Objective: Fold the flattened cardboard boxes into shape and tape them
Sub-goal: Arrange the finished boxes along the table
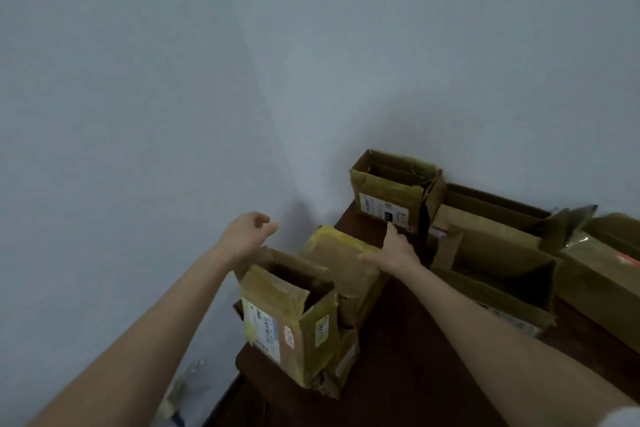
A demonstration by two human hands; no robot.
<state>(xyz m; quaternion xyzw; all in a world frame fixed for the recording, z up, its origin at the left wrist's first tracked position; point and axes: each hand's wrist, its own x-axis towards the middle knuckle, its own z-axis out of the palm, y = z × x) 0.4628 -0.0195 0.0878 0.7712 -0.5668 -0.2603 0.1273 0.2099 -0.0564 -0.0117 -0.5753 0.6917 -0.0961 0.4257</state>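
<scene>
A grey-blue wall fills the upper and left parts of the frame. A dark brown table takes the lower right, crowded with cardboard.

At right centre a large open box lies with its flaps spread, and another box sits at the right edge. At centre back, against the wall, stands a labelled open box. At lower centre, on the table's left edge, is an upright, open-topped near box, with a yellow-taped box just behind it.

The right hand, fingers straight and thumb spread, lies over the taped box's right end; whether it touches is unclear. The left hand hovers above the near box's back flap, fingers loosely curled and holding nothing.
</scene>
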